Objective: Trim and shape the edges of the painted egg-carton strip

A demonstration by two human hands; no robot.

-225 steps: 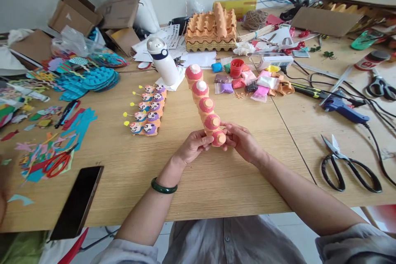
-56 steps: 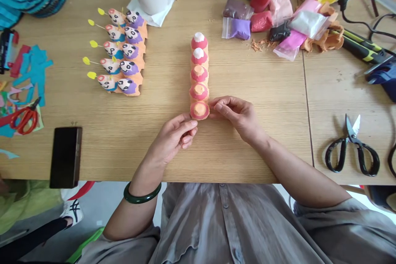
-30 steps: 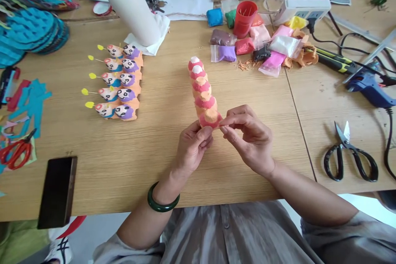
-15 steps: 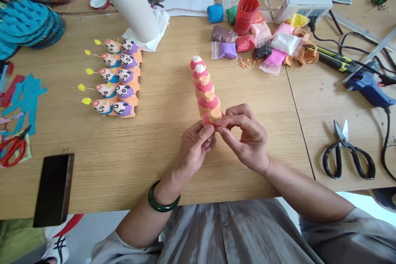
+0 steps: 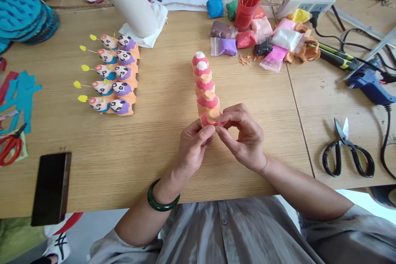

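An orange egg-carton strip (image 5: 201, 108) with several bumps points away from me, its bumps ringed in pink-red clay; the two farthest have white tops. My left hand (image 5: 195, 144) pinches the near end of the strip between thumb and fingers. At the same end, my right hand (image 5: 243, 138) pinches a thin bit of red clay (image 5: 218, 123) against the nearest bump. The fingertips of both hands almost touch. On the left stands a carton piece (image 5: 131, 88) with two rows of painted faces and yellow-tipped sticks.
Clay packets (image 5: 227, 46) and a red cup (image 5: 246, 10) lie beyond the strip. Black scissors (image 5: 348, 148) and a blue glue gun (image 5: 371, 84) are at right. At left are a phone (image 5: 51, 188), red scissors (image 5: 12, 145) and a white bottle (image 5: 131, 6).
The view has shifted slightly. My right fingers have moved a little at the near bump, and the red clay between them shows more. Both hands keep their grip.
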